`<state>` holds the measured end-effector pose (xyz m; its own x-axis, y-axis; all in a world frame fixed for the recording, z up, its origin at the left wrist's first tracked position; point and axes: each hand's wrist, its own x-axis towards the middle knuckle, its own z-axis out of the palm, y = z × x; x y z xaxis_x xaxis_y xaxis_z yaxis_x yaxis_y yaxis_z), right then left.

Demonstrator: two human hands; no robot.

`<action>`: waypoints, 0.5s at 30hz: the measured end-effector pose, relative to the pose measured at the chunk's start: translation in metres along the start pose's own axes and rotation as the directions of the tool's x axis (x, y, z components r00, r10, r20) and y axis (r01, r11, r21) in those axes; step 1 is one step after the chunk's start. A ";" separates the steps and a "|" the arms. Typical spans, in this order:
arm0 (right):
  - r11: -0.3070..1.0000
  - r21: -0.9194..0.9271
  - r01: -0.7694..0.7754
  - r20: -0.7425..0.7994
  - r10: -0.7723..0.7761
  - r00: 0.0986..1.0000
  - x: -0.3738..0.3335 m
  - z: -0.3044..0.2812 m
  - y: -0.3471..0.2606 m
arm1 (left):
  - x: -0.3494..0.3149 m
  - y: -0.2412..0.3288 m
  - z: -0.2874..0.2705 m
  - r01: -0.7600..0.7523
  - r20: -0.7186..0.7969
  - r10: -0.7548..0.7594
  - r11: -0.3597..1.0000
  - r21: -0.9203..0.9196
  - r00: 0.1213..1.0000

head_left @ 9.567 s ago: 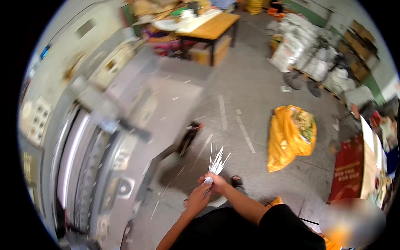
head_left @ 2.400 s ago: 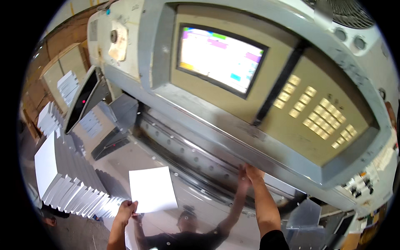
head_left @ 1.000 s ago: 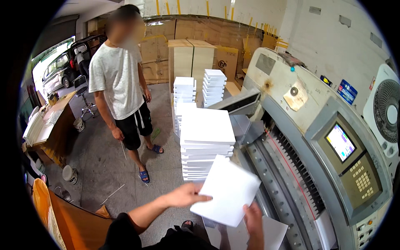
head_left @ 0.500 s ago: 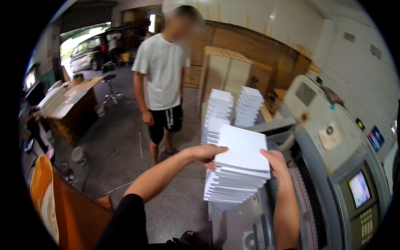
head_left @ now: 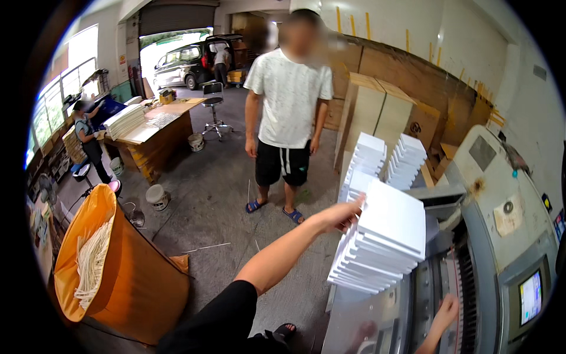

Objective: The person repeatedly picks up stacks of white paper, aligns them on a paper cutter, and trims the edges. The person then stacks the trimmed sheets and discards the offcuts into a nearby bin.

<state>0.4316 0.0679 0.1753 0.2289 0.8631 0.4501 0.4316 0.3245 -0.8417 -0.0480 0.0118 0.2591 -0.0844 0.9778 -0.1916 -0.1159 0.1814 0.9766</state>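
Note:
A tall stack of white paper blocks (head_left: 392, 215) stands on the side table of a grey cutting machine, its layers offset from one another. My left hand (head_left: 346, 216) reaches to the upper left edge of this stack, its fingers extended and touching the side, not wrapped around any block. Lower right, apart from the paper, my right hand (head_left: 446, 311) hangs over the machine bed (head_left: 421, 295). Its fingers are curled in, and nothing shows between them. More white stacks (head_left: 407, 159) rise just behind the one I touch.
A person in a white T-shirt (head_left: 289, 100) stands ahead, facing me. At the left is an orange bin (head_left: 138, 271) holding pale paper strips (head_left: 94, 265). The machine's screen (head_left: 530, 298) is at far right. A worktable (head_left: 150, 124), a stool (head_left: 213, 103) and a bucket (head_left: 157, 197) stand farther back.
Half a second ago both hands held the top block's sides. My right hand has left it and moved down over the machine bed; my left hand stays by the edge. The view has swung left.

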 end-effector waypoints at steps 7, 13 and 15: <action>0.503 -0.743 -0.442 -0.334 0.294 0.896 -0.256 -0.277 0.185 | -0.119 -0.193 0.037 0.180 -0.081 -0.234 0.893 -0.413 0.969; 0.453 0.069 -0.889 0.080 0.886 0.457 -0.255 -0.302 0.168 | -0.195 -0.299 0.171 0.484 0.150 -0.463 0.798 -0.358 0.874; 0.484 -0.024 -0.875 0.064 0.874 0.481 -0.248 -0.297 0.173 | -0.186 -0.318 0.219 0.420 0.270 -0.366 0.891 -0.175 0.890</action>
<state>0.7089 -0.2048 0.0070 0.4318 0.7239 -0.5381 0.0291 -0.6075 -0.7938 0.2210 -0.2051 0.0056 0.2349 0.8324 -0.5019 -0.3116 0.5536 0.7723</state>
